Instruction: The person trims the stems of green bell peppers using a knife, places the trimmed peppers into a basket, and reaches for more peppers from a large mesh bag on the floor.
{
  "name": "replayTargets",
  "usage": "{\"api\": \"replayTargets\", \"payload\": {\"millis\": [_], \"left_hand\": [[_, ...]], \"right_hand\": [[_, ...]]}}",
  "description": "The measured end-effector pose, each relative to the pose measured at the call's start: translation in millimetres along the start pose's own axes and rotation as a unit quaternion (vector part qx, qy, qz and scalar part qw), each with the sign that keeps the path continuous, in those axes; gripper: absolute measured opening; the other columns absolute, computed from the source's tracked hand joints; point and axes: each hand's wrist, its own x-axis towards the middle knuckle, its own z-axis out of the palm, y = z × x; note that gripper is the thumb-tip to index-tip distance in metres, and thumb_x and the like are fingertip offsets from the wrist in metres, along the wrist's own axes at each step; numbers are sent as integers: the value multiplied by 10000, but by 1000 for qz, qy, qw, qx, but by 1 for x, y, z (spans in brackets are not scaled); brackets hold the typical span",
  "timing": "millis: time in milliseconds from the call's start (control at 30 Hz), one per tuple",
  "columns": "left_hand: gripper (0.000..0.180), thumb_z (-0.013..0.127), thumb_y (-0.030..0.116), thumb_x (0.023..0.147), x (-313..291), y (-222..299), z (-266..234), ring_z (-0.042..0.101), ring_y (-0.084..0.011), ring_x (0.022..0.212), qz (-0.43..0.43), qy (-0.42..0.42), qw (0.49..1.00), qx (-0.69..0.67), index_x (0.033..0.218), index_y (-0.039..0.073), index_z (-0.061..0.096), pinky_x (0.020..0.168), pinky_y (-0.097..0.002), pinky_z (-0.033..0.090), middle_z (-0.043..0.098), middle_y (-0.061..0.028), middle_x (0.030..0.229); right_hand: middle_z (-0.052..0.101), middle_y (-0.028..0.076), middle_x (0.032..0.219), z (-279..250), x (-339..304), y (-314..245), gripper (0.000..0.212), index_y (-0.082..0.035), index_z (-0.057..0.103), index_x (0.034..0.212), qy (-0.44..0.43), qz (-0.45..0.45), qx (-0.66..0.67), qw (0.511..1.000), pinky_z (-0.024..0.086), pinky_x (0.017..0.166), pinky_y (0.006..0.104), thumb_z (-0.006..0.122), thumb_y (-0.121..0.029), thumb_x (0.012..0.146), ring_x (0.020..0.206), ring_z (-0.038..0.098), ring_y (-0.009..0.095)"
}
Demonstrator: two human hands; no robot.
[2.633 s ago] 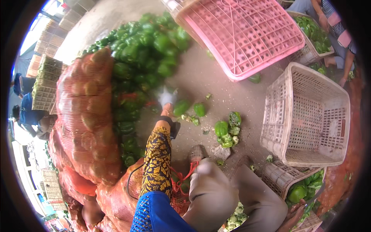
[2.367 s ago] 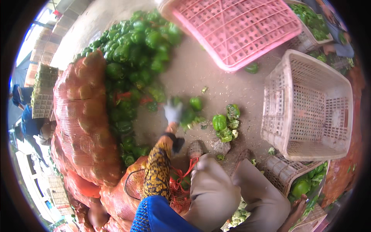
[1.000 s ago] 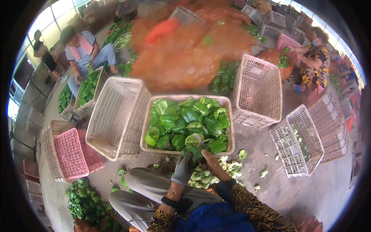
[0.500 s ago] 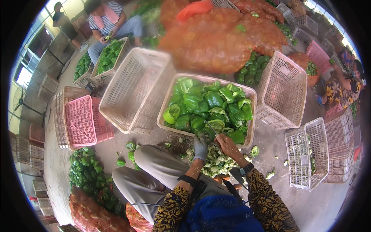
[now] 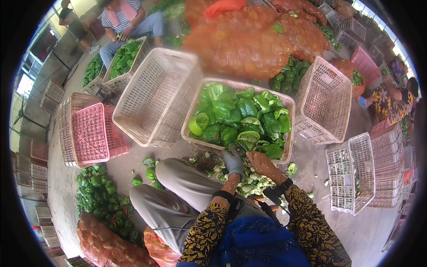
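In front of my knees stands a pale plastic crate [image 5: 291,129] heaped with cut green bell peppers [image 5: 247,108]. At its near edge my gloved left hand [image 5: 232,162] is closed around a green bell pepper [image 5: 241,146]. My bare right hand [image 5: 265,166] is closed right beside that pepper, its fingertips almost meeting the glove. The knife it grips is mostly hidden by the fingers and the pepper. Beneath both hands lies a pile of pale pepper cores and scraps [image 5: 255,183].
A tall pale crate [image 5: 155,95] stands left of the peppers, another [image 5: 324,102] to the right. Pink crates [image 5: 91,133] sit further left. Whole peppers [image 5: 100,191] spill beside a red mesh sack [image 5: 109,244]. Large orange sacks [image 5: 235,44] lie behind. Co-workers sit at far left and right.
The knife blade, plainly seen across the pepper before, is now mostly hidden. My right hand has closed in against the pepper in my left. The view has shifted slightly.
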Motion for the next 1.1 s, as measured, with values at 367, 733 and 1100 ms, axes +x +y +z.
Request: {"api": "replayTargets", "payload": {"millis": [367,733,1100], "left_hand": [[297,506,206,956,-7,20,2,586,-389,769,9,9,1000,4,1016,-84,489,681,-462,447,597,-251,845],[307,453,175,970,5,9,-10,599,-342,955,-71,-59,996,9,1140,-80,477,801,-408,472,577,-251,1101],[481,493,320,974,-8,33,-14,587,-290,955,-309,-116,873,-360,1273,-54,454,797,-405,466,595,-159,1162]], "right_hand": [[494,212,788,32,-7,53,142,53,472,1027,139,-305,-258,906,408,651,455,428,-16,911,717,494,380],[420,59,591,77,-38,64,498,-45,503,840,-6,130,389,912,290,438,314,289,-456,1020,466,397,163],[483,47,592,20,-80,65,322,-38,562,871,153,-53,20,987,375,489,299,564,-353,941,511,464,141]]}}
